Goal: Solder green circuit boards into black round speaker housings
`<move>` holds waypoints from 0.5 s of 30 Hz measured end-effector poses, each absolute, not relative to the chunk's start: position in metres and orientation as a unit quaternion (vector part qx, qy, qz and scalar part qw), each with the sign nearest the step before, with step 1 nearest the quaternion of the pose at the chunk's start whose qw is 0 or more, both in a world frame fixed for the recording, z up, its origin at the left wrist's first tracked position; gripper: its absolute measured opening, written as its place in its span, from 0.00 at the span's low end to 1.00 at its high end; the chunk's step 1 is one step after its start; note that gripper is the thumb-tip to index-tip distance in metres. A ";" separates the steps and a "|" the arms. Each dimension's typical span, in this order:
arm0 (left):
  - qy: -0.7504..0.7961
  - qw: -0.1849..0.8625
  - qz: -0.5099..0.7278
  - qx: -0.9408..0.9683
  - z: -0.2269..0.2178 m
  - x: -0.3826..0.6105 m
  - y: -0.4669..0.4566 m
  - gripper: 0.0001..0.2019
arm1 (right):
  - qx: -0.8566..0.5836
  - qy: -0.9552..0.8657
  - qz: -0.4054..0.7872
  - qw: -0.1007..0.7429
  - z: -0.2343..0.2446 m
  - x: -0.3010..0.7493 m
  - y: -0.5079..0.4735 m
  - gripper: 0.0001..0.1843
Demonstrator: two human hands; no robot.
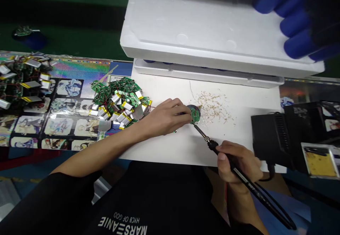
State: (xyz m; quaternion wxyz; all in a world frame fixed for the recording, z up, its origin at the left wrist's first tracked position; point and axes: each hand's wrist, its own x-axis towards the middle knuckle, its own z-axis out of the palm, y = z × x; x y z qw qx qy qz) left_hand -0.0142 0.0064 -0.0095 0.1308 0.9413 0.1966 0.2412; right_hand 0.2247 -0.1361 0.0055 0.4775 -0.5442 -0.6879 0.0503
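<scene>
My right hand (pixel 239 160) is closed round the black handle of a soldering iron (pixel 203 133), whose tip points up and left. That tip meets the lower edge of a small green circuit board (pixel 196 114), seated on a round dark part. My left hand (pixel 172 116) has its fingers bent and pressed against the left side of the board; its fingertips are partly hidden. Left of this forearm lies a heap of green circuit boards with silver battery cells (pixel 124 102). Beige crumbs (pixel 214 107) are scattered on the white work surface (pixel 170 153) beside the board.
Stacked white foam trays (pixel 186 26) stand at the back, with blue cylinders (pixel 297 22) on the upper one. At right are a black box-shaped unit (pixel 269 136) and a tray with a yellow pad (pixel 320 162). More boards with cells (pixel 32 84) lie far left.
</scene>
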 end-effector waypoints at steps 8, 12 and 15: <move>0.195 0.131 0.251 0.939 -0.009 -0.013 0.006 0.09 | -0.505 -0.718 0.062 0.474 0.007 0.227 -0.129 0.05; 0.197 0.135 0.244 0.940 -0.009 -0.013 0.006 0.09 | -0.529 -0.699 0.075 0.475 0.008 0.228 -0.132 0.03; 0.200 0.142 0.232 0.941 -0.009 -0.014 0.006 0.10 | -0.553 -0.685 0.084 0.468 0.009 0.228 -0.134 0.02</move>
